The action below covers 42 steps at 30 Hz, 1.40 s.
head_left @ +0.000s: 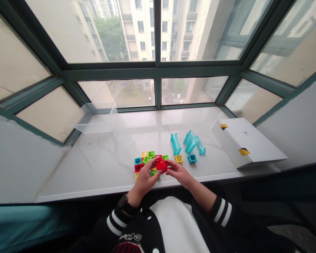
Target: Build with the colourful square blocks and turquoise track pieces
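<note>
Now, left hand (pixel 144 179), right hand (pixel 178 172) holding red square block (pixel 161 165), opening facing up

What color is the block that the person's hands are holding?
Red! The hollow square plastic toy block shows best in the head view.

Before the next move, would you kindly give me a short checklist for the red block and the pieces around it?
Red block held between left hand and right hand: ok.
Coloured square blocks gathered by the hands on the marble sill: ok.
Yellow block and blue block lying apart, near the right hand: ok.
Turquoise ribbed track pieces clear of the hands: ok.
Whether the red block is joined to another piece: cannot tell, the hands hide it.
</note>
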### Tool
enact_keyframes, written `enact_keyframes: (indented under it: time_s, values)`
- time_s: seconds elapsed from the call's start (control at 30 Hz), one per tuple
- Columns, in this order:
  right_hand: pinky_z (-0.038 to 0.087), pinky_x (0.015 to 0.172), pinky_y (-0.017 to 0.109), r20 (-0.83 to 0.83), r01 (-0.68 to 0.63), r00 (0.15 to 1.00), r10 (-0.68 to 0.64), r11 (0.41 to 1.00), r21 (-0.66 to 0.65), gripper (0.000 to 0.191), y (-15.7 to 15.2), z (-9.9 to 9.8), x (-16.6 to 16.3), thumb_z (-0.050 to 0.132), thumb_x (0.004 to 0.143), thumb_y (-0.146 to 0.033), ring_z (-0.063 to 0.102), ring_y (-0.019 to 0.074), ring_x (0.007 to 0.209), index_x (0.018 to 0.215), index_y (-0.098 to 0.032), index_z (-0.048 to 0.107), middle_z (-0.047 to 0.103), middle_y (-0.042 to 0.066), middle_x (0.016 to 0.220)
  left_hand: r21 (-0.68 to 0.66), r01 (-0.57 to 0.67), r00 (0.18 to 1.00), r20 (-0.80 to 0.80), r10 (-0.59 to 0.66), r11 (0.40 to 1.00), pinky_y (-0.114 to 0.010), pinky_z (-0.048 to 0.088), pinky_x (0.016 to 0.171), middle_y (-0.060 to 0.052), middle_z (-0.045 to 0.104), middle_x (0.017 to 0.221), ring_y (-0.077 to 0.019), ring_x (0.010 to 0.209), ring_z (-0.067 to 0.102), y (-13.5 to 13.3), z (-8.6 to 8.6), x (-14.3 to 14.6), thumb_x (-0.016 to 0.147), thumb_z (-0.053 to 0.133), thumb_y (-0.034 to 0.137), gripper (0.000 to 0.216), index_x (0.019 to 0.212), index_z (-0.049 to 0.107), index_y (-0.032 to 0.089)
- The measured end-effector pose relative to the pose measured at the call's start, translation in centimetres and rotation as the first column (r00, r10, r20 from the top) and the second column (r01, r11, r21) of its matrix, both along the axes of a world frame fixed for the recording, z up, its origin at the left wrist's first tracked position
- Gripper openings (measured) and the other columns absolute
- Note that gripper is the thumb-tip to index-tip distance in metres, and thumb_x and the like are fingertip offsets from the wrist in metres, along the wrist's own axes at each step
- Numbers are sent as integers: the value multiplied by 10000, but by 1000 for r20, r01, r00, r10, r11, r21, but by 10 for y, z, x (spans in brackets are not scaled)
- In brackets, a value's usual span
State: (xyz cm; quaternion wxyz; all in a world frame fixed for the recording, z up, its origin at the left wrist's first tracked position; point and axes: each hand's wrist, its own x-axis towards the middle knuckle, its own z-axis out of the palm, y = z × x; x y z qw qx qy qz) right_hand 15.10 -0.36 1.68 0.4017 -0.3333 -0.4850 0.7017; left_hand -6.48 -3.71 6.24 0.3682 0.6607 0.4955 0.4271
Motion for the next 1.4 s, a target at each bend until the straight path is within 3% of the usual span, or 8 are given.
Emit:
enact_keyframes:
  time_s: [0.13,0.37,0.47,0.67,0.77,0.97,1.13,1.4]
  values:
    - [593,908,412,13,-41,999,40,999,10,577,-3,0,-1,841,857,-450,719,256,1123,1388,-316,660,699,73,1393,17,-32,996,83,30,999,-459,624,1012,-117,702,1351,-266,1126,745,-1,0,-1,895,802,388,580,1413,578,256]
    - [553,973,422,68,-249,966,250,968,-27,565,-10,12,1,739,942,-545,694,252,1149,1436,-289,638,711,77,1355,91,-88,994,-53,93,992,-447,610,979,-96,729,1285,-263,1122,721,-4,4,2,857,831,349,516,1324,628,262]
    - [558,947,417,16,-200,979,205,968,-148,568,-13,11,0,647,978,-634,725,237,1071,1411,-267,648,742,93,1270,94,-68,995,-64,74,993,-447,609,982,-101,728,1292,-268,1130,718,-7,7,3,857,827,336,487,1301,645,255]
    - [561,878,396,-70,-150,988,136,949,-279,591,-14,7,-2,704,927,-666,735,204,865,1329,-234,667,768,54,934,33,32,998,55,-33,999,-401,622,980,-97,728,1278,-244,1155,722,-8,15,4,996,658,349,298,1274,666,244]
    - [558,865,391,-61,-147,989,136,954,-261,616,-12,6,-2,718,913,-672,725,196,846,1345,-238,661,766,58,966,32,-13,998,60,11,999,-381,632,941,-94,751,1220,-235,1103,740,-6,12,5,1031,576,325,245,1227,689,233]
    - [557,847,376,11,-121,992,125,977,-175,649,-8,4,-1,748,878,-684,710,189,854,1358,-252,679,771,61,1023,70,-117,991,-64,121,991,-349,624,829,-44,783,950,-209,876,746,-1,4,3,949,628,263,117,975,736,227]
    - [562,827,365,30,-83,996,86,993,-81,607,-4,6,0,842,838,-564,710,211,943,1358,-293,685,761,61,1216,43,-129,989,-68,131,991,-343,623,793,-20,767,864,-199,814,730,0,3,2,908,682,289,70,887,714,231]
    - [577,883,406,56,-7,998,10,998,-59,557,2,9,12,836,837,-471,712,246,1034,1340,-277,696,757,78,1237,66,78,992,-106,-71,995,-434,609,1019,-74,778,1201,-248,1129,738,-1,-1,-2,984,631,263,243,1202,737,257]
